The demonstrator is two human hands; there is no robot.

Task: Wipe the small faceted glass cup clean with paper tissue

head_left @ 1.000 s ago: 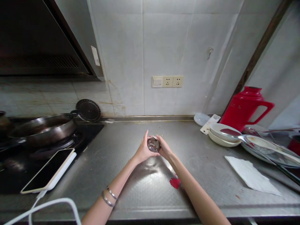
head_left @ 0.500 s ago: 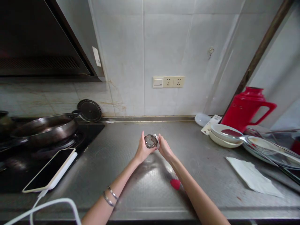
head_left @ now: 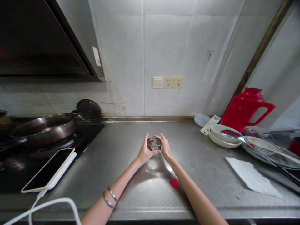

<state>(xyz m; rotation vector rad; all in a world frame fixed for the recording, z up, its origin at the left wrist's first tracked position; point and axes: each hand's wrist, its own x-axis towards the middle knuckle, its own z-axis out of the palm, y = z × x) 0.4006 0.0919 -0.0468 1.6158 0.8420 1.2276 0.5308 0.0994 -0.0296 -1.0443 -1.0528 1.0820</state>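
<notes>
A small clear glass (head_left: 154, 144) is held above the middle of the steel counter (head_left: 126, 137), its round end toward me. My left hand (head_left: 145, 152) is wrapped round its left side, with the thumb along the lower edge. On the right side, my right hand (head_left: 166, 148) is closed against the glass, its fingers pointing up. Red shows through the glass. A red thing (head_left: 174, 183) lies on the counter beside my right forearm, which partly hides it.
At left, a phone (head_left: 48, 170) with a white cable lies by a pan (head_left: 47, 127) on the stove. At right stand a red thermos (head_left: 242, 109), stacked bowls (head_left: 225, 142) and plates (head_left: 269, 148), near a white paper sheet (head_left: 253, 176).
The glass and both hands have shifted slightly right. The white paper or cloth that showed at the glass's right side is no longer visible there.
</notes>
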